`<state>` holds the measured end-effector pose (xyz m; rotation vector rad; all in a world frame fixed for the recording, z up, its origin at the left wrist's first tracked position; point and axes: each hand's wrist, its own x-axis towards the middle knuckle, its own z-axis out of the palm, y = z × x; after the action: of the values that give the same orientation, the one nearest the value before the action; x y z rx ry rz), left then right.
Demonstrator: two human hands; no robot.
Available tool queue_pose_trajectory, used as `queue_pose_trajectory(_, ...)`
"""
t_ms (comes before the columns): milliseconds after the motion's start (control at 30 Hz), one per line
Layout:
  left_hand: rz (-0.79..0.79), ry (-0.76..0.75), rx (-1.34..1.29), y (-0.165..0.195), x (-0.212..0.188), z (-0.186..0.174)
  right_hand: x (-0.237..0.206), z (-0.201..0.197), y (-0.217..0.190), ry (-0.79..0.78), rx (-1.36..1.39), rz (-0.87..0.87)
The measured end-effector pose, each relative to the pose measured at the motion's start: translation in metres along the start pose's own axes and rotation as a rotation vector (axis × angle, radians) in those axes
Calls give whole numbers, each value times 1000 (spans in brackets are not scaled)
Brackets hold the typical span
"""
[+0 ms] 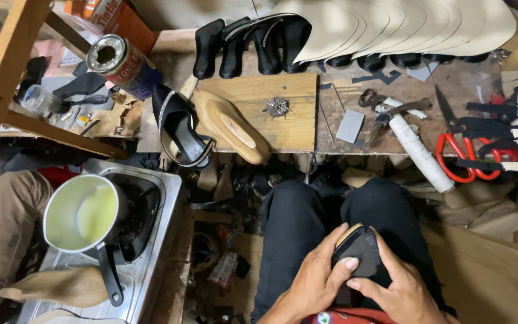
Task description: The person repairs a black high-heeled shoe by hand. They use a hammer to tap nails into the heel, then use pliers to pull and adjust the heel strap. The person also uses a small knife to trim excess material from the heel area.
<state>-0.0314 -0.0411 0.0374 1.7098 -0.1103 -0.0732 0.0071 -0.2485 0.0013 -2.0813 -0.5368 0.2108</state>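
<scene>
- Far left, one saucepan (82, 214) sits on a small metal stove (151, 264); inside it, a pale yellow-green liquid, roughly half full.
- Up top left, one round tin can (121, 63) lies tipped on its side, its open mouth facing the camera; what it holds I cannot tell.
- On the desk (355, 102), one black sandal (178, 129) touches one bare wooden shoe form (230, 126) at the desk's front edge.
- One wooden board (259, 111) carries a single small heap of nails (277, 107).
- Behind it, a row of black shoe pieces (241, 45) stands upright, about four clear, more hidden under a fan of pale card patterns (403, 27), roughly seven.
- Further right: one white roll (421, 153), one pair of pliers (385, 114), one pair of red-handled scissors (466, 156).
- Down in the lap, the left hand (316, 279) and right hand (400, 291) both have fingers wrapped around one shoe sole (358, 252), dark face up, tan edge showing, thumbs pressed on it, above black trousers (295, 228).
</scene>
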Motion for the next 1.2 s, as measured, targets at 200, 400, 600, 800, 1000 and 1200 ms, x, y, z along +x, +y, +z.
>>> queue_pose_trajectory(200,84,-9,-9,0,-4,5,-6,-5,2,-31,-2,28)
queue_pose_trajectory(400,12,24,-77,5,-7,7,-6,-3,-1,-62,6,35)
queue_pose_trajectory(600,-16,42,-81,11,-5,6,-4,-3,0,-114,21,113)
queue_pose_trajectory(800,-66,78,-99,11,-3,8,-2,-1,-4,-132,52,199)
queue_pose_trajectory(1000,-164,141,-86,3,9,8,30,-16,-28,-123,-30,221)
queue_pose_trajectory(1200,-271,87,-16,-16,35,10,120,-49,-39,-9,-140,62)
